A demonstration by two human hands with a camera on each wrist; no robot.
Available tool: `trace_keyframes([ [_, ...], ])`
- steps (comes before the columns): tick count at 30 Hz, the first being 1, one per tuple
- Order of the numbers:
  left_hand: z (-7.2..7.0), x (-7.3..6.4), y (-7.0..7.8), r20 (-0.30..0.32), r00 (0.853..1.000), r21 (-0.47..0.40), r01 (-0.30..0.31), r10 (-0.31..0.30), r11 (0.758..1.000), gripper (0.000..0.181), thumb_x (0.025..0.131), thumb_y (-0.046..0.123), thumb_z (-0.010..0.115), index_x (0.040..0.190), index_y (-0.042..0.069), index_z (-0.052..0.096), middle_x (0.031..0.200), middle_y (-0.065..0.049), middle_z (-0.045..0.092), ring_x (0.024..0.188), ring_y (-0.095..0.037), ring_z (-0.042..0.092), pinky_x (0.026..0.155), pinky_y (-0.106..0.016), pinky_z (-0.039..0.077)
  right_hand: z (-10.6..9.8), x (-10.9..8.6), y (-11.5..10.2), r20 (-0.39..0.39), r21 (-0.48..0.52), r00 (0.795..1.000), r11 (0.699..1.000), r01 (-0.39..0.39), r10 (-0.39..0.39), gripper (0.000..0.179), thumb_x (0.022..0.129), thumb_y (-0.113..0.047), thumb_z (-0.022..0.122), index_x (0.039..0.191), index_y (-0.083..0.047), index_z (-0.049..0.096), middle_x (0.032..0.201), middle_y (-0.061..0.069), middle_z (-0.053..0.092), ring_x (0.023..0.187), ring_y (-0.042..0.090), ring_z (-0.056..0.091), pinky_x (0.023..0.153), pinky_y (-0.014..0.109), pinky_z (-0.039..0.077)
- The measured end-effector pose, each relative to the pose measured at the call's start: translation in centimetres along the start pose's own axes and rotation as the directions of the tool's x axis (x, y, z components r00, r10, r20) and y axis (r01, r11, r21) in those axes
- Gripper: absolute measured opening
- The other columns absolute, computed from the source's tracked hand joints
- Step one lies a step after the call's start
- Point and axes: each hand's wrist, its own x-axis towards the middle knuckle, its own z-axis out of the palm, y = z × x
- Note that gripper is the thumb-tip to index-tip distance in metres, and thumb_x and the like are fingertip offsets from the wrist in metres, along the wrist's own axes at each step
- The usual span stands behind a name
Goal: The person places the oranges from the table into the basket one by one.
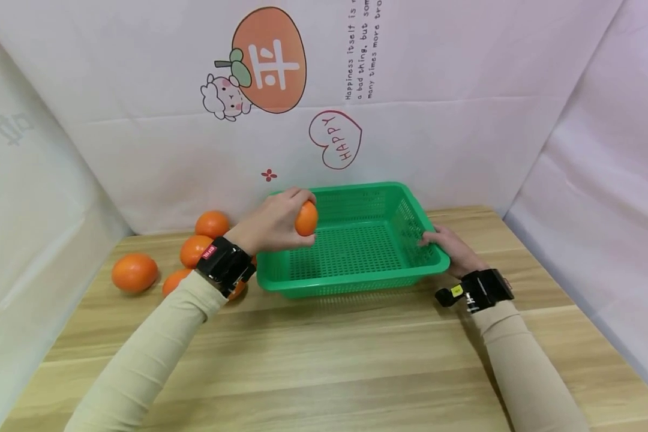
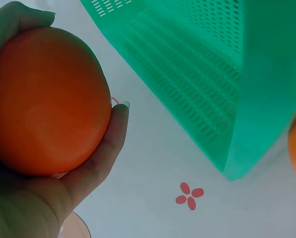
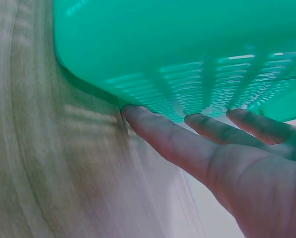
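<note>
My left hand point(image 1: 281, 223) holds an orange point(image 1: 306, 218) above the left end of a green plastic basket point(image 1: 351, 279). In the left wrist view, thumb and fingers wrap round the orange point(image 2: 51, 101), and the basket's perforated wall point(image 2: 187, 69) stands beside it. At the basket's right end, my right hand point(image 1: 453, 247) grips the rim, the thumb bent over the edge. Seen from the right wrist, its fingers point(image 3: 170, 139) lie against the outside of the slotted wall point(image 3: 138, 54). The basket's mesh floor shows bare in the head view.
Several more oranges point(image 1: 135, 273) lie on the wooden table point(image 1: 324, 360) left of the basket, some partly hidden behind my left wrist. A white printed cloth point(image 1: 437, 108) hangs right behind the basket, with white cloth at both sides too.
</note>
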Motion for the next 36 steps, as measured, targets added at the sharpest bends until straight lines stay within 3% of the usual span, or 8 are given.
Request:
trace_keyframes([
  [21, 1.6, 4.2, 1.7, 0.112, 0.993, 0.022, -0.029, 0.027, 0.999, 0.056, 0.085, 0.032, 0.08, 0.131, 0.009, 0.058, 0.124, -0.009, 0.063, 0.092, -0.024, 0.062, 0.078, -0.034, 0.056, -0.2, 0.0, 0.3, -0.014, 0.027, 1.0, 1.0, 0.015, -0.014, 0.069, 0.096, -0.002, 0.046, 0.16, 0.01, 0.023, 0.117, 0.005, 0.07, 0.094, 0.014, 0.075, 0.081, 0.028, 0.064],
  [36, 3.1, 6.5, 1.6, 0.169, 0.986, 0.05, -0.001, -0.007, 0.999, 0.054, 0.086, 0.032, 0.081, 0.13, 0.012, 0.058, 0.117, -0.007, 0.061, 0.089, -0.023, 0.062, 0.076, -0.032, 0.056, 0.0, 0.0, 0.2, -0.031, 0.002, 0.999, 1.0, 0.022, -0.022, 0.07, 0.095, -0.003, 0.047, 0.16, 0.01, 0.024, 0.114, 0.006, 0.07, 0.09, 0.013, 0.076, 0.079, 0.028, 0.064],
])
